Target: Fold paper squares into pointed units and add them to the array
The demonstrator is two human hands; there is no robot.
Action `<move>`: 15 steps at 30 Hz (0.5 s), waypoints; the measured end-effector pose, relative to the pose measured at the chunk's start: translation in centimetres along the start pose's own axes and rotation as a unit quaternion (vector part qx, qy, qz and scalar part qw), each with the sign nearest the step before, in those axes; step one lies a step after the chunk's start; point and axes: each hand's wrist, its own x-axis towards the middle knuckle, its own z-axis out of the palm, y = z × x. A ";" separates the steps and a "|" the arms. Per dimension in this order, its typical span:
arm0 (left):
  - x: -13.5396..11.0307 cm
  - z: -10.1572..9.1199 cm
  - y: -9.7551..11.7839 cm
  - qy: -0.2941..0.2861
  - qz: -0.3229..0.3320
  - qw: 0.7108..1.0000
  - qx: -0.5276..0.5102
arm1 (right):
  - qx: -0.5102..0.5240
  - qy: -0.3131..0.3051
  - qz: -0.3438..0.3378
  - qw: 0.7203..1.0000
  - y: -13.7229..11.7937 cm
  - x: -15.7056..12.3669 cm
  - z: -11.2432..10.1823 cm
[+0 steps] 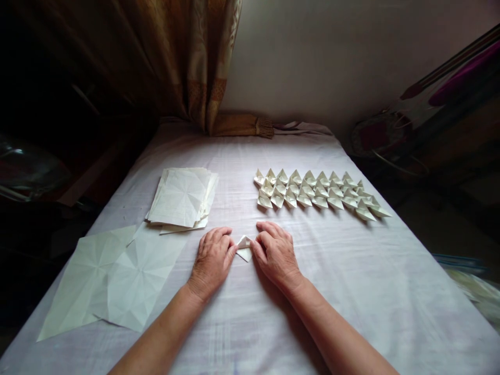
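Between my two hands a small folded piece of white paper (245, 253) lies at the middle of the cloth-covered table. My left hand (213, 258) pinches its left corner between thumb and fingers. On the opposite corner, my right hand (276, 255) has its thumb and fingertips closed. The piece has a raised peak at the back and a point toward me. Beyond my right hand stand rows of folded paper boats (312, 190), packed close together. Past my left hand is a stack of creased paper squares (182, 198).
Loose creased sheets (136, 281) overlap on the table's left side. A pale cloth (351, 291) covers the table. At its far edge hang brown curtains (207, 67) in front of a wall (304, 62). Plastic bags (476, 291) lie low beyond the right edge.
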 end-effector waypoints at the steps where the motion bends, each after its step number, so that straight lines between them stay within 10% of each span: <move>1: 0.0 0.0 0.0 0.000 -0.005 1.000 0.002 | -0.001 -0.001 0.005 1.000 0.0 0.1 0.0; 15: 0.0 -0.1 0.2 -0.005 -0.018 0.999 -0.029 | 0.043 -0.002 0.012 0.999 0.5 0.0 -0.2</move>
